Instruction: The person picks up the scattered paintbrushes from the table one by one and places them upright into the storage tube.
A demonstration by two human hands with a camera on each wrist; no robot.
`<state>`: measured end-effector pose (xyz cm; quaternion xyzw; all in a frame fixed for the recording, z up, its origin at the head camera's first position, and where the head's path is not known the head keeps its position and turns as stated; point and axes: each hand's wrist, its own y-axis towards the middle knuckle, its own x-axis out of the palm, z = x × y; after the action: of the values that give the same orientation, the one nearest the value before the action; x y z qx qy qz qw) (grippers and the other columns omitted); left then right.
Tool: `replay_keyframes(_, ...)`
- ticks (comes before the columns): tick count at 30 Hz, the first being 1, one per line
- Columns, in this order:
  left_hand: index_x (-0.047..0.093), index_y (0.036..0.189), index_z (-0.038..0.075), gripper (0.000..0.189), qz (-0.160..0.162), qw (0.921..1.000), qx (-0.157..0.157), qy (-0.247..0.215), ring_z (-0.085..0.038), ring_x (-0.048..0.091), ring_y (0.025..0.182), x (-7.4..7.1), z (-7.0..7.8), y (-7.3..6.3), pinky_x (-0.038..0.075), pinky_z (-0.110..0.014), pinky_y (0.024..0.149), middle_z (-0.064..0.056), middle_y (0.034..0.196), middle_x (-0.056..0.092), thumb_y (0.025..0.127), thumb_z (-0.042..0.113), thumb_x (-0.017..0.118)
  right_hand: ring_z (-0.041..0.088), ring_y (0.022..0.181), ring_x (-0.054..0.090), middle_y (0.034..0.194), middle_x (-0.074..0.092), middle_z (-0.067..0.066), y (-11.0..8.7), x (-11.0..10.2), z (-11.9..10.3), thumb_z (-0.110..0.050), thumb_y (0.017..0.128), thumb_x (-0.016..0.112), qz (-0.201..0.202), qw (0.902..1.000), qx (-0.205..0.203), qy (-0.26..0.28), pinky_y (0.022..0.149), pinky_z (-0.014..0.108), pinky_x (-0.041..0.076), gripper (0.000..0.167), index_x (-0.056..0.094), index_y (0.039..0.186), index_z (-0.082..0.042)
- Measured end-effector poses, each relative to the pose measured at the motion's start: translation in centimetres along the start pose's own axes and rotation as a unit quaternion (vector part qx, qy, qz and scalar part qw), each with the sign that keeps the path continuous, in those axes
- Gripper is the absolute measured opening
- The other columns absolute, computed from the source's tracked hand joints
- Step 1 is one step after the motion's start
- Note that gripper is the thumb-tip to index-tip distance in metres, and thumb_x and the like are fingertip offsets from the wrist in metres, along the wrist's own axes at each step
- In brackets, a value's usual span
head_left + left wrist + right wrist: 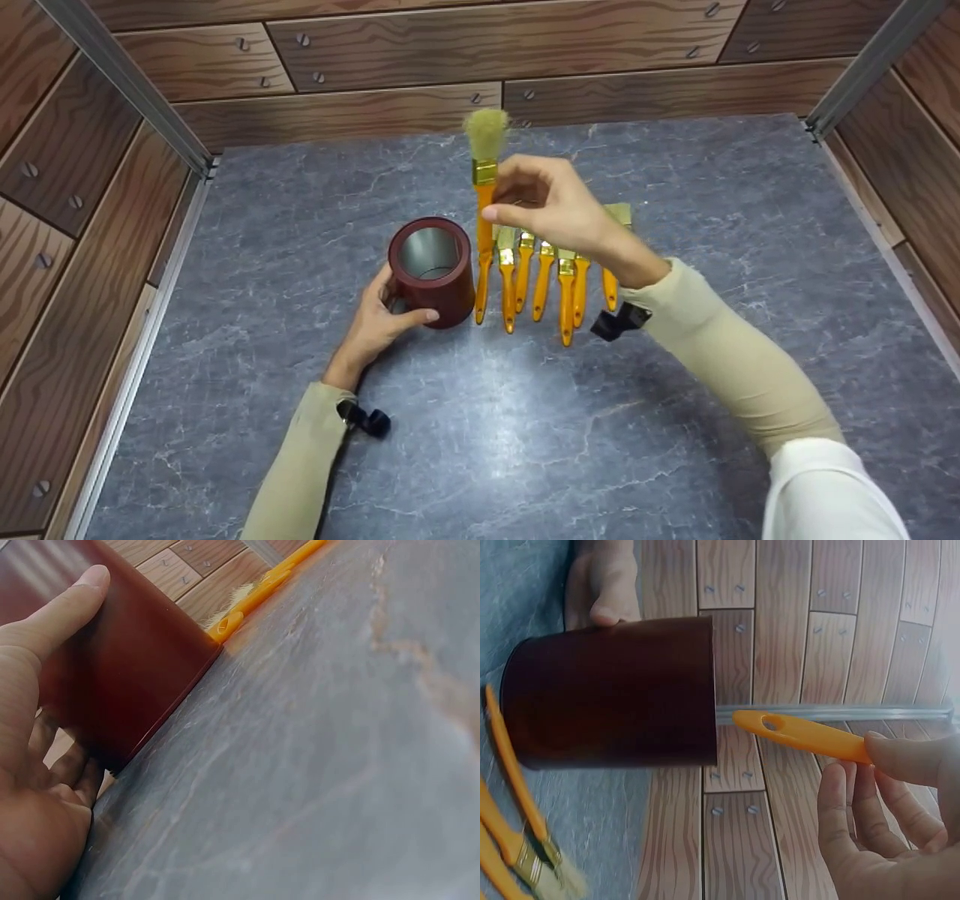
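Observation:
A dark red cylindrical cup (451,303) with a metallic-looking inside stands upright on the table. My left hand (377,321) grips its left side, thumb on the near wall and fingers round the back. My right hand (561,204) holds a paintbrush (486,202) upright by its orange handle, pale bristles up. In the right wrist view the lower tip of this handle (810,736) is just beyond the cup's rim, apart from it. Several other orange-handled paintbrushes (541,288) lie on the table right of the cup, some partly hidden under my right hand.
The grey marbled tabletop (495,450) is bounded by wood-patterned walls (420,45) at the back and both sides. Metal rails (142,289) run along the side edges. Each of my wrists carries a small black camera mount (621,321).

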<state>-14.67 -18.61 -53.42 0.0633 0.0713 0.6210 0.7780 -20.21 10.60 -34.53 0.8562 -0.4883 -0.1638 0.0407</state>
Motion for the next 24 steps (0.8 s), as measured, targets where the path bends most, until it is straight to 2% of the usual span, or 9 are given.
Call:
replay_keyframes(13, 0.048, 0.161, 0.029, 0.091, -0.004, 1.0, 0.004, 0.002, -0.024, 0.056, 0.143, -0.2, 0.2, 0.3, 0.046, -0.042, 0.119, -0.002, 0.152, 0.063, 0.085, 0.002, 0.091, 0.023, 0.091, 0.072, 0.103, 0.075, 0.01, 2.0, 2.9, -0.2, -0.005, 0.095, 0.08, -0.012, 0.9998, -0.015, 0.006, 0.084, 0.031, 0.062, 0.018, 0.073, 0.112, -0.002)
replay_keyframes(18, 0.047, 0.161, 0.028, 0.092, -0.006, 0.9999, 0.009, 0.0, -0.025, 0.057, 0.143, -0.2, 0.0, 0.4, 0.046, -0.041, 0.119, -0.003, 0.152, 0.062, 0.085, 0.002, 0.091, 0.024, 0.092, 0.073, 0.104, 0.076, 0.012, 3.0, 4.2, 0.7, -0.002, 0.095, 0.079, -0.027, 0.9989, -0.035, 0.016, 0.084, 0.033, 0.063, 0.02, 0.073, 0.114, 0.001)
replay_keyframes(24, 0.045, 0.162, 0.028, 0.092, -0.012, 0.9999, 0.009, -0.004, -0.026, 0.057, 0.142, -0.1, 0.0, 0.2, 0.048, -0.041, 0.118, -0.004, 0.153, 0.061, 0.086, 0.002, 0.089, 0.023, 0.092, 0.073, 0.104, 0.075, 0.013, 3.3, 5.3, 2.5, -0.004, 0.095, 0.079, -0.043, 0.9986, -0.027, 0.01, 0.083, 0.032, 0.063, 0.018, 0.073, 0.112, 0.001)
